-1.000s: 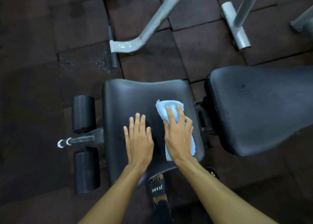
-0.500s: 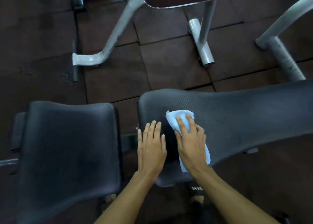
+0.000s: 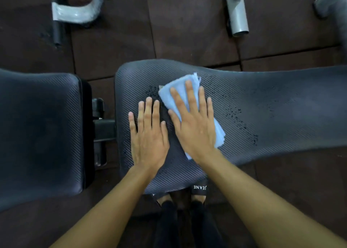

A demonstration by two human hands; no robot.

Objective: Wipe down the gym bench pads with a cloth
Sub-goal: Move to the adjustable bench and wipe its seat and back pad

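A long black back pad (image 3: 272,109) stretches from the centre to the right edge, with dark wet specks on its ribbed surface. On its left end lies a folded light-blue cloth (image 3: 179,92). My right hand (image 3: 195,124) presses flat on the cloth with straight, spread fingers. Beside it, my left hand (image 3: 148,135) rests flat on the bare pad, fingers straight. A separate black seat pad (image 3: 39,131) sits to the left, across a gap.
A black metal hinge bracket (image 3: 101,127) joins the two pads. Grey metal frame legs (image 3: 236,13) and a white foot (image 3: 75,13) of other machines stand on the dark rubber floor tiles beyond the bench. My sandalled feet (image 3: 200,189) are under the pad's near edge.
Both hands and the cloth have gone from the seat pad to the left end of the back pad. The cloth now sits a little further along the back pad.
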